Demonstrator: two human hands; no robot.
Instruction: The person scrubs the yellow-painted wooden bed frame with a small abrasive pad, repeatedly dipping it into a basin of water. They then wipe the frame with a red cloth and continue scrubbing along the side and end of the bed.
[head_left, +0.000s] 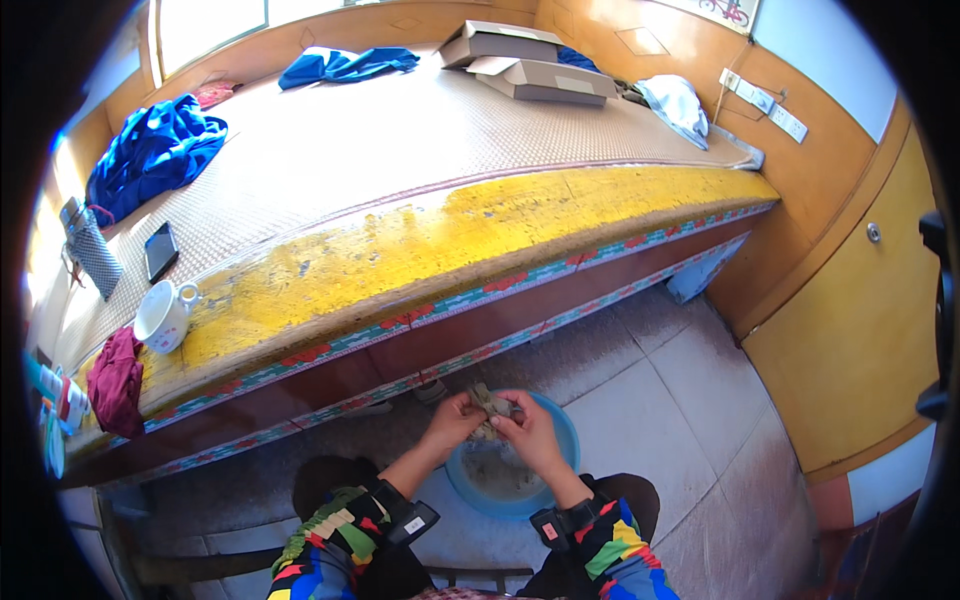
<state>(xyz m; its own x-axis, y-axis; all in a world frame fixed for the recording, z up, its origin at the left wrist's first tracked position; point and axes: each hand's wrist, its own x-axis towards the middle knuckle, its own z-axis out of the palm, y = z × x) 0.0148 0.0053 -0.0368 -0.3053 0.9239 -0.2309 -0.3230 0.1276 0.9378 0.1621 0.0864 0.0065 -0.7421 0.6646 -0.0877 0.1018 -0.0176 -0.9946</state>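
A bunched, wet-looking olive-beige cloth (491, 403) is pinched between my two hands. My left hand (455, 422) grips its left side with thumb and fingers. On the other side, my right hand (527, 429) holds it with the thumb in front. Both hands are above a round blue plastic basin (571, 450) on the floor. Murky greyish water (499, 476) with some suds fills the bottom of the basin. The cloth's lower end hangs over the water, and the fingers hide part of it.
Beyond the basin runs a raised bed platform (420, 247) with a yellow edge. On it are a white cup (163, 319), a maroon cloth (118, 382), a smartphone (160, 251), blue clothing (154, 154) and cardboard boxes (555, 79). A yellow door (840, 337) stands at right.
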